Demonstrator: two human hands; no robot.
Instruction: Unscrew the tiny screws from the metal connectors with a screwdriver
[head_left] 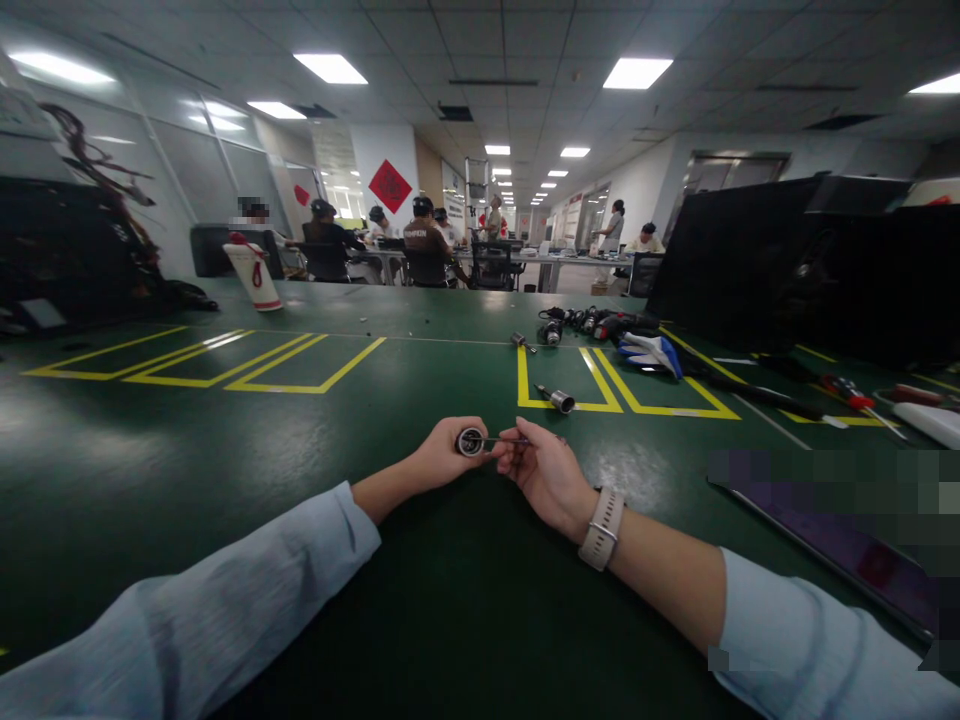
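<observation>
A metal cup [470, 442] in hand, well short of the far edge of the table [300, 470].
The left hand [441, 452] curls round this silvery, dark-hollowed cup, its round mouth facing the wearer; from its right rim a thin rod [504, 440] lies crosswise, long axis left to right, pinched in the right hand's [547, 480] fingers.

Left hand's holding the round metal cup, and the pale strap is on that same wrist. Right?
Not quite: the head view shows the pale strap on the wrist of the right hand. The left hand does hold the round metal cup.
</observation>
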